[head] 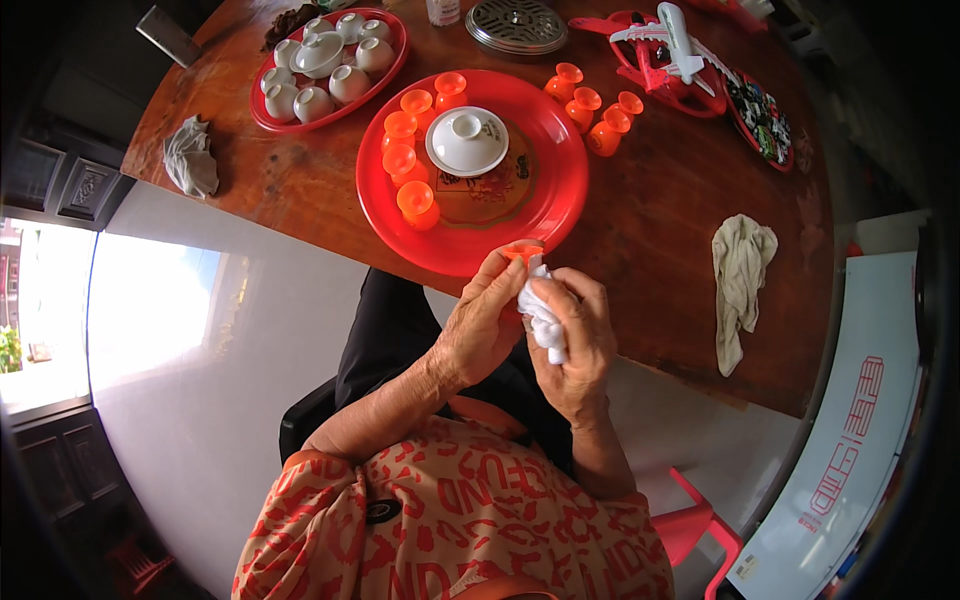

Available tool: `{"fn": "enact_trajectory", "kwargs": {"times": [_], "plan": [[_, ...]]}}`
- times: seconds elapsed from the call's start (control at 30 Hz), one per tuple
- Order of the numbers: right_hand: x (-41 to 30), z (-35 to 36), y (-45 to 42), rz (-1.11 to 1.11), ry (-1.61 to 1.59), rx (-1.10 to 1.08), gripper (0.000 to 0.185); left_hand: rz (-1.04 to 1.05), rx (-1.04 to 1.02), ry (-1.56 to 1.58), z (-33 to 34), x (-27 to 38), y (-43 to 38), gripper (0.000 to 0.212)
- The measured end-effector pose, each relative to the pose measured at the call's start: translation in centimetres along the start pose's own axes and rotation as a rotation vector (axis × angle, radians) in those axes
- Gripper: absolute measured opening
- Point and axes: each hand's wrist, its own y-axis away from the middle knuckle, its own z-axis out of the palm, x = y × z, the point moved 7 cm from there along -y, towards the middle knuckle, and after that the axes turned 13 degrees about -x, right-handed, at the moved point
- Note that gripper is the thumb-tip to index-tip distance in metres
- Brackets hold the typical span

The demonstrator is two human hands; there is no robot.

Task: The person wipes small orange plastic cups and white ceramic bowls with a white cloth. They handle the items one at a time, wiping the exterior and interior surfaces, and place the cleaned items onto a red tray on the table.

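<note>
My left hand (480,315) grips a small orange plastic cup (523,253), its rim showing above my fingers and the rest hidden. In my right hand (581,337) is a bunched white cloth (541,311), one end of it pressed against the cup's rim. Just beyond my hands lies a round red tray (559,202). A white lidded porcelain bowl (466,142) sits on it, with several orange cups (416,199) curving along its left side. More orange cups (609,133) stand on the wooden table (300,202), right of the tray.
At the back left, a red tray (259,112) holds white teacups. A grey cloth (191,157) lies left, a cream cloth (741,285) right. Metal lids (516,26) and a toy airplane (679,49) are at the back. A pink plastic stool (694,517) and a white chest (840,420) stand right.
</note>
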Motion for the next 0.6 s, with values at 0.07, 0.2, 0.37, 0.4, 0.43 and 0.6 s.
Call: {"fn": "enact_trajectory", "kwargs": {"times": [0.07,0.2,0.37,0.4,0.43,0.6], "plan": [[0.2,0.2,0.0,0.018,0.018,-0.022,0.035,-0.056,0.015,-0.071,0.3,0.0,0.2,0.028],[3.9,-0.1,0.6,0.23,-0.241,-0.08,0.023,-0.043,-0.039,-0.165,1.1,0.2,0.5,0.032],[2.9,-1.6,0.7,0.335,-0.52,0.062,0.027,-0.02,-0.013,-0.28,0.6,0.3,0.3,0.033],[2.4,-1.3,0.5,0.24,-0.473,0.041,0.027,-0.025,-0.03,-0.301,0.9,0.2,0.2,0.031],[1.9,-0.9,0.3,0.145,-0.425,0.018,0.028,-0.03,-0.046,-0.323,1.4,0.2,0.1,0.029],[5.3,0.3,1.0,0.598,-0.677,-0.022,0.02,0.025,-0.156,-0.514,1.5,0.6,0.1,0.026]]}}
